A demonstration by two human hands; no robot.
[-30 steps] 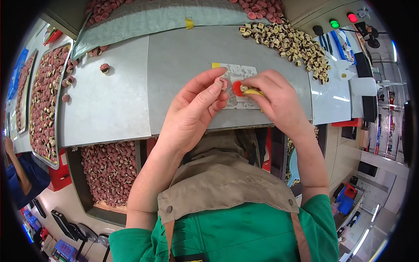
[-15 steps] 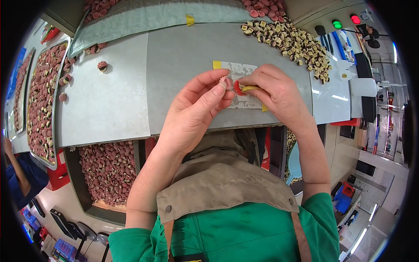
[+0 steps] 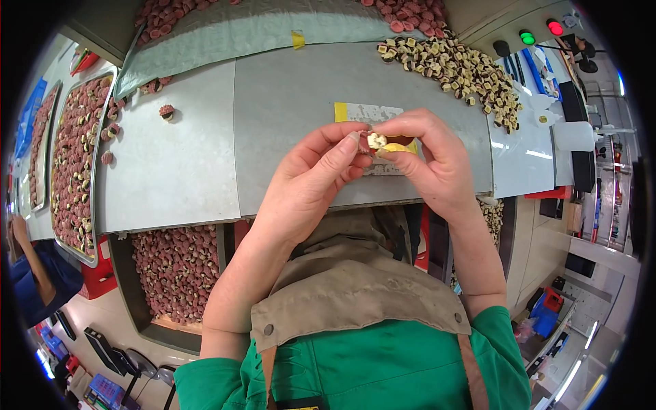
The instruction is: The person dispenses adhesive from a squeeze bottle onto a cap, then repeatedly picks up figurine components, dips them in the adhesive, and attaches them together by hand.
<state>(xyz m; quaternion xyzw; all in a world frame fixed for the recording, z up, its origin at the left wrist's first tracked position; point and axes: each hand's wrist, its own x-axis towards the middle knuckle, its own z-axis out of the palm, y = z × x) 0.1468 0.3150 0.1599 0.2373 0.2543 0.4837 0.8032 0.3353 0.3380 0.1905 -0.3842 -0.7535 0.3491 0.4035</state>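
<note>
The left fingers (image 3: pixel 339 154) pinch one ridged pink piece (image 3: pixel 364 145); the right fingers (image 3: pixel 410 121) pinch one smooth yellow object (image 3: pixel 395 147). One blocky cream piece (image 3: pixel 376 141) sits between them. Beneath, one mottled white sheet (image 3: pixel 372 111) lies on the grey bench (image 3: pixel 294 89); well left, one lone scalloped piece (image 3: pixel 167 112).

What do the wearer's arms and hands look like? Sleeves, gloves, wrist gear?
Left hand and right hand are ungloved. Forearms are bare, with no watch, band or cable visible at either wrist. Loose green sleeves end around the elbows.
</note>
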